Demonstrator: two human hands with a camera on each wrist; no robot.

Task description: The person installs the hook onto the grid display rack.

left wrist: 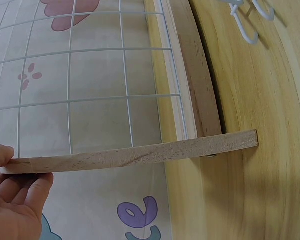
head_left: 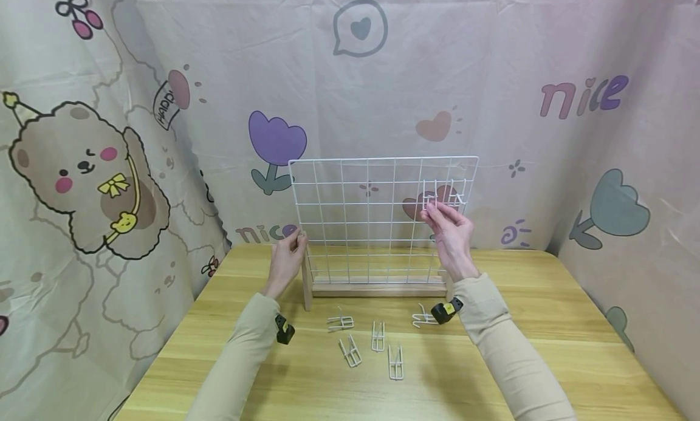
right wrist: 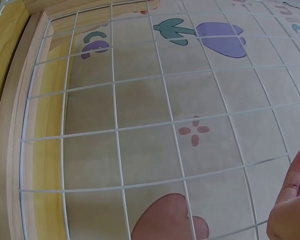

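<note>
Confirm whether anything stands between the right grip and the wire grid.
Only white wire hooks, one apparently pinched by the right grip, at the upper right of the wire grid; nothing else visible is in the way. Whether that hook hangs there is unclear.

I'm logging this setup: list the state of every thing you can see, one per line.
Left hand: gripping the wooden stand.
Right hand: pinching a white wire hook.
White wire hook: held at the upper right of the wire grid panel; attachment unclear.
Wire grid panel: upright in the stand.
Wooden stand: standing on the wooden table.
Five loose wire hooks: lying apart on the table.
Printed curtain: hanging, creased.
</note>
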